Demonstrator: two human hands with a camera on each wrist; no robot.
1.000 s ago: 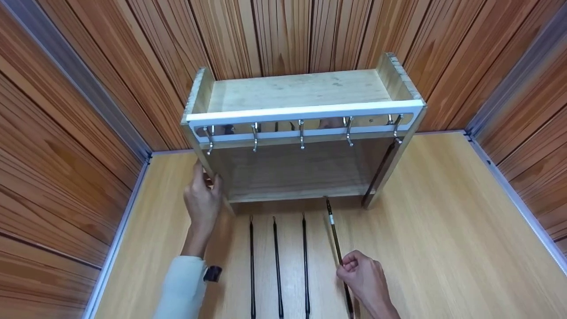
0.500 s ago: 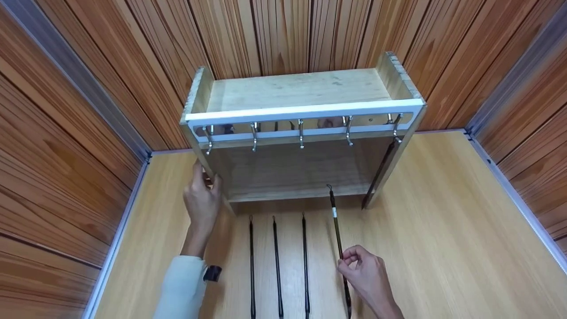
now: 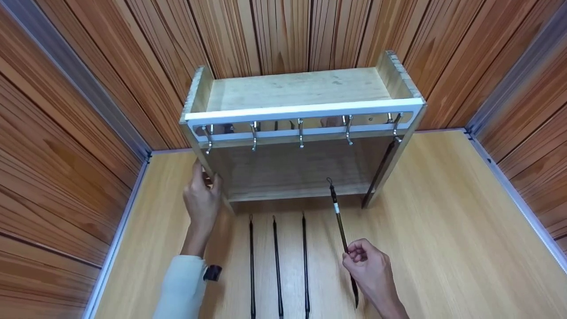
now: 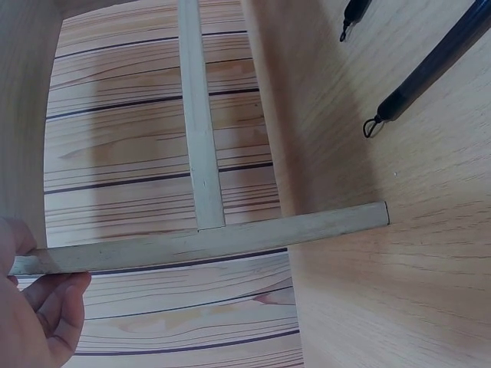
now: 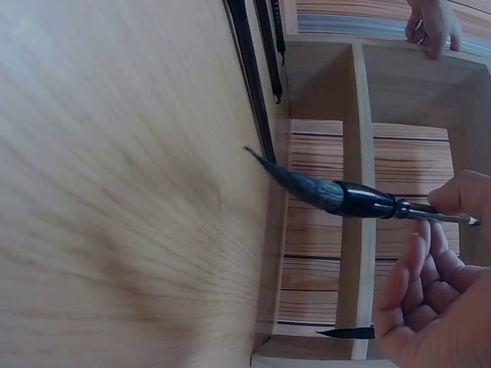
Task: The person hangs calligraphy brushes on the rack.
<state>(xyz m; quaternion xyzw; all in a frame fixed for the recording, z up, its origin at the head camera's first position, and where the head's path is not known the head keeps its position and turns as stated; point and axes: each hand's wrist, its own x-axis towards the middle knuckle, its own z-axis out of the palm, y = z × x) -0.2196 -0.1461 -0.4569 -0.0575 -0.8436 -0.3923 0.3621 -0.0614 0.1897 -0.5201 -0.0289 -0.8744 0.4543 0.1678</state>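
My right hand (image 3: 370, 270) pinches the handle of a calligraphy brush (image 3: 340, 221) between thumb and fingers. Its looped end points up toward the rack, and the dark bristle tip (image 5: 307, 189) points down and back. A wooden rack (image 3: 292, 93) with a white front rail (image 3: 305, 110) carries several metal hooks (image 3: 301, 133). My left hand (image 3: 203, 192) grips the rack's left side panel; in the left wrist view its thumb and fingers (image 4: 65, 307) lie on both sides of that edge. Another brush (image 3: 380, 173) hangs from the rightmost hook.
Three more brushes, a left one (image 3: 252, 266), a middle one (image 3: 277, 266) and a right one (image 3: 306, 266), lie side by side on the wooden table (image 3: 465, 230) before the rack. Wood-patterned walls (image 3: 283, 35) with metal-coloured edge strips enclose the back and sides.
My right hand has lifted the brush and moved slightly forward and right; the loop has risen over the rack's lower shelf. The left hand stays on the side panel.
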